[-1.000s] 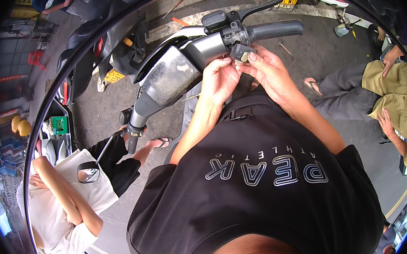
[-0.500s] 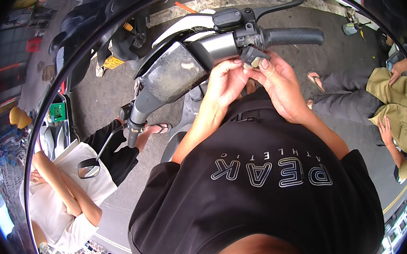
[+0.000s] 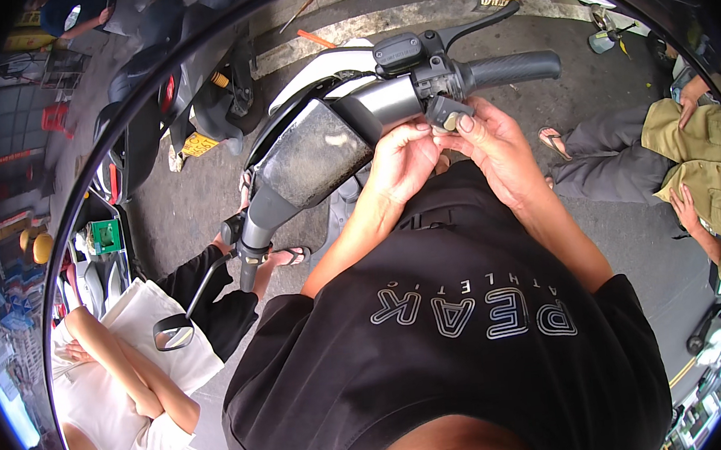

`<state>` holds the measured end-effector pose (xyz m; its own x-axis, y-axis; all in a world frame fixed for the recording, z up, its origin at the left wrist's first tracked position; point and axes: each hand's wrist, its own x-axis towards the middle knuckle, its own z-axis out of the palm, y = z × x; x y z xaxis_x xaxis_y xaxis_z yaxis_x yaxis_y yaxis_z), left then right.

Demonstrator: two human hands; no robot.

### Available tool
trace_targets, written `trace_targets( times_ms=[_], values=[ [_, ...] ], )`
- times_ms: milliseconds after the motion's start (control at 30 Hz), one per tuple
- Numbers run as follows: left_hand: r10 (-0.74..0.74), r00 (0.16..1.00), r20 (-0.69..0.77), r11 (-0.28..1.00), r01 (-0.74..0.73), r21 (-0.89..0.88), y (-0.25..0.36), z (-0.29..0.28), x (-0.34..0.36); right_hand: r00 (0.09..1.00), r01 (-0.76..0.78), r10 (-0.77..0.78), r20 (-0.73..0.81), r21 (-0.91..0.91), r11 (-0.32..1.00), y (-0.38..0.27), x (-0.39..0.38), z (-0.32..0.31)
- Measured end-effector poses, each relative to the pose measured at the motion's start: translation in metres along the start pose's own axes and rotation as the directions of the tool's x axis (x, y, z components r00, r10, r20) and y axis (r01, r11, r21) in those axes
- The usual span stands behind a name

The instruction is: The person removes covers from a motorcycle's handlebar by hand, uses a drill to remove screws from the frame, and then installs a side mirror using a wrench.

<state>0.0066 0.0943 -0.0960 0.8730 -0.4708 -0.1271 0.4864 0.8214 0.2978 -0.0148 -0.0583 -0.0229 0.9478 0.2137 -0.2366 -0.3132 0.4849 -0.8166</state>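
A dark grey switch housing (image 3: 447, 111) with a pale button hangs just below the scooter's handlebar, beside the inner end of the black rubber grip (image 3: 514, 68). My right hand (image 3: 498, 146) is closed on it, the thumb pressed against its lower edge. Close by, my left hand (image 3: 400, 163) pinches at the housing's lower left side; its fingertips meet there, and what lies between them is too small to name. Above both hands sit the brake fluid reservoir (image 3: 398, 52) and the black brake lever (image 3: 484, 22). The clamp (image 3: 436, 79) next to the grip shows exposed parts.
Left of my hands is the scuffed dark handlebar cover (image 3: 307, 157), with a mirror (image 3: 173, 332) farther down. A person in a white shirt (image 3: 147, 329) stands at the left, arms crossed. Another in a khaki top (image 3: 697, 148) is at the right. Parked scooters (image 3: 202, 76) line the far side.
The view has shifted slightly, so the surroundings sit a little differently. Both hands stay at the switch housing, which is turned a bit, its pale button still showing.
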Motion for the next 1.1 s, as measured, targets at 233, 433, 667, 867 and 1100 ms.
trace_targets(
  times_ms=[233,433,667,867,1100],
  values=[
    [-0.042,0.999,-0.020,0.999,0.042,-0.028,0.004,0.010,-0.002,1.000,-0.024,0.025,0.009,-0.068,0.997,-0.004,0.003,-0.007],
    [0.006,1.000,-0.026,0.999,-0.004,0.053,-0.001,0.002,0.001,0.999,-0.027,0.028,0.023,-0.061,0.998,-0.006,0.004,-0.005],
    [0.006,1.000,-0.017,1.000,-0.006,0.005,0.000,0.013,-0.001,0.997,-0.062,0.068,0.043,-0.119,0.991,-0.012,0.010,-0.010],
    [0.022,0.999,0.027,1.000,-0.023,0.021,0.000,0.005,-0.002,0.989,-0.089,0.114,0.097,-0.236,0.968,-0.023,0.018,-0.016],
    [0.061,0.996,0.060,0.993,-0.054,-0.107,-0.003,0.004,-0.002,0.988,-0.121,0.141,0.064,-0.255,0.959,-0.021,0.018,-0.018]
  ],
)
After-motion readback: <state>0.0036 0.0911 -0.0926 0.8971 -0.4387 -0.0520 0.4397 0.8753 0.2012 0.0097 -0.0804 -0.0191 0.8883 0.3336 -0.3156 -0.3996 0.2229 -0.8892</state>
